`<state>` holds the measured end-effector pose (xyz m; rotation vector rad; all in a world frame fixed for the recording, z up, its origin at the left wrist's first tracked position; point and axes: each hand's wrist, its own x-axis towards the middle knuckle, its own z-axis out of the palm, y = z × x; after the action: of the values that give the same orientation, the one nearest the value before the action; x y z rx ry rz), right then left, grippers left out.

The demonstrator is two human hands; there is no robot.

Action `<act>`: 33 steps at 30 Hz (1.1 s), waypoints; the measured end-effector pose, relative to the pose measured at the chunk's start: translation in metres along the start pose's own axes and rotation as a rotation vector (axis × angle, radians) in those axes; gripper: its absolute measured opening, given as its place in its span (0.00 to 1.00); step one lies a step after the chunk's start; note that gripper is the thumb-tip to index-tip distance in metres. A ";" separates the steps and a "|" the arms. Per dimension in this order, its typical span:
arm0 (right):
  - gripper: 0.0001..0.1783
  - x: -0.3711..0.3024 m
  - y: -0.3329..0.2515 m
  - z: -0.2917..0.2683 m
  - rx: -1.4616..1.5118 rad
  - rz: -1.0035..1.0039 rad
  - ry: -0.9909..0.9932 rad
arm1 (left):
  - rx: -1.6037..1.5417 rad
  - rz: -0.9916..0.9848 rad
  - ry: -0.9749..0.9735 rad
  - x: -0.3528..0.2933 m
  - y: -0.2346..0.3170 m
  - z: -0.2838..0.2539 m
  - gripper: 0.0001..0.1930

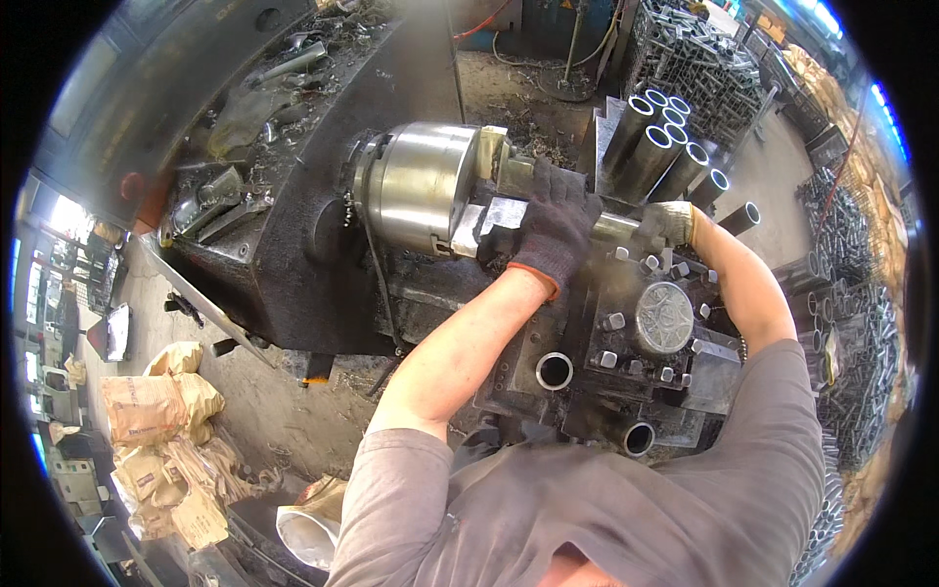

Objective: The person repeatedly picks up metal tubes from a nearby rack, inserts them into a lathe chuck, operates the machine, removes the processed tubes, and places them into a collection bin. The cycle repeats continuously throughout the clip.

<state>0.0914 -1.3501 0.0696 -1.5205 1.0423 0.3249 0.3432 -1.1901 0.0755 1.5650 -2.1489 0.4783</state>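
Observation:
A lathe chuck (419, 186) of bright metal points right, its jaws (492, 152) standing out from the face. A shiny metal tube (614, 229) lies in line with it, its left part hidden by my hand and the jaws. My left hand (559, 217), in a dark glove with an orange cuff, is closed over the tube beside the jaws. Around the tube's right end my right hand (669, 225), in a worn pale and dark glove, is closed, its fingers partly hidden. Just below the tube sits the square tool post (664, 318), ringed with bolts.
Several upright metal tubes (650, 147) stand beyond my right hand. Two more tubes (555, 371) (639, 438) stand near my body. Metal scraps cover the lathe's headstock top (284, 88). Wire bins (694, 64) full of tubes are at the right, paper sacks (161, 401) at lower left.

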 end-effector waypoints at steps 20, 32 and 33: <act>0.16 -0.099 -0.033 0.048 -0.784 -0.278 0.850 | 0.177 0.009 -0.098 -0.003 0.000 0.010 0.28; 0.03 -0.087 -0.144 0.255 -1.342 -1.133 0.211 | -0.412 0.032 0.244 -0.142 -0.015 -0.090 0.24; 0.02 -0.092 -0.157 0.235 -1.248 -1.146 0.214 | -0.487 -0.287 0.026 -0.152 -0.016 -0.073 0.26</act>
<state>0.2401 -1.1167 0.1771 -3.0199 -0.1732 -0.0690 0.4091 -1.0357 0.0562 1.5269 -1.7975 -0.1133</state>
